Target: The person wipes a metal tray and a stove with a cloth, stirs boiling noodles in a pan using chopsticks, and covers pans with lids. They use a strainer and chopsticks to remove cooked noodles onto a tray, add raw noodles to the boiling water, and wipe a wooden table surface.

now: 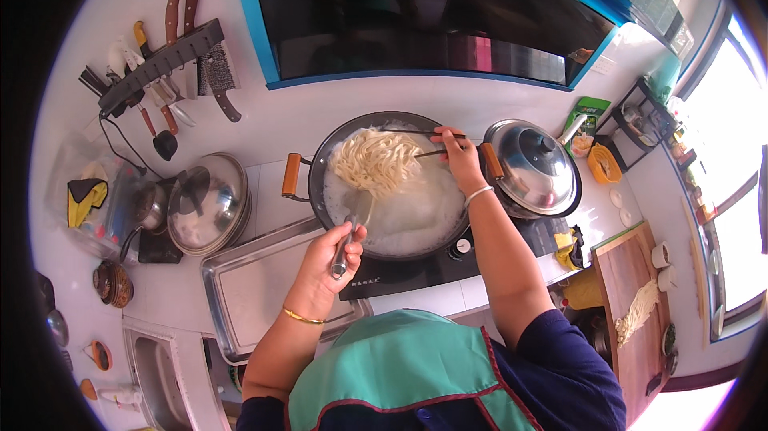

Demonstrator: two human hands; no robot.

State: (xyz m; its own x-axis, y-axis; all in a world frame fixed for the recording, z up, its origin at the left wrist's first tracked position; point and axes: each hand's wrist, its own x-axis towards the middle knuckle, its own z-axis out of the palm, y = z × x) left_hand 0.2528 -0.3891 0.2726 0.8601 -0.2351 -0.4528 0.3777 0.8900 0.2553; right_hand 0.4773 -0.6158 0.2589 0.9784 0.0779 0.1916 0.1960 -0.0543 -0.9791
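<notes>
Over the wok (317, 185), hands (323, 253) gripping utensil (342, 259) left, chopsticks (410, 132) right, lidded pot (528, 179), tray (260, 279) alongside

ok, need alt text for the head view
Over a wok of foamy liquid, a person's right hand holds chopsticks at a heap of pale noodles; the left hand grips a metal utensil at the heap's near edge. A lidded pan stands to the right, a metal tray lower left.
</notes>
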